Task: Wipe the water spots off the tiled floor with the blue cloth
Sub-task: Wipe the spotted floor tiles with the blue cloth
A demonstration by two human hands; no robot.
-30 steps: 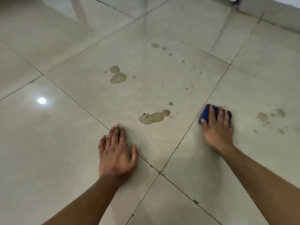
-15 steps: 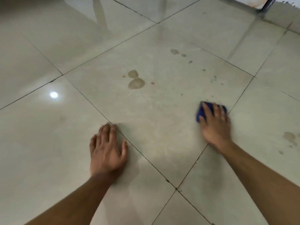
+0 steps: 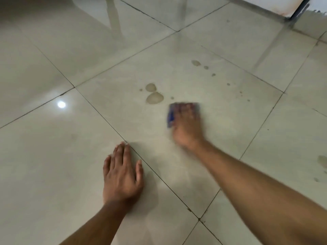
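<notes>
My right hand [image 3: 188, 128] presses the blue cloth [image 3: 171, 116] flat on the glossy beige tiled floor [image 3: 53, 156]; both are blurred by motion, and only the cloth's left edge shows past my fingers. Just beyond it to the upper left lie two large brownish water spots [image 3: 154, 98]. A trail of smaller water spots [image 3: 196, 63] runs further back and to the right. More water spots [image 3: 322, 160] sit at the right edge. My left hand [image 3: 122, 175] rests palm down on the floor, fingers spread, holding nothing.
Dark grout lines cross the floor diagonally. A bright lamp reflection [image 3: 61, 104] shines on the left tile. A wall base with a dark metal post [image 3: 299, 9] stands at the top right.
My right hand has swept the cloth to the left across the tile. The large spot that lay near my left hand is gone. The view has shifted.
</notes>
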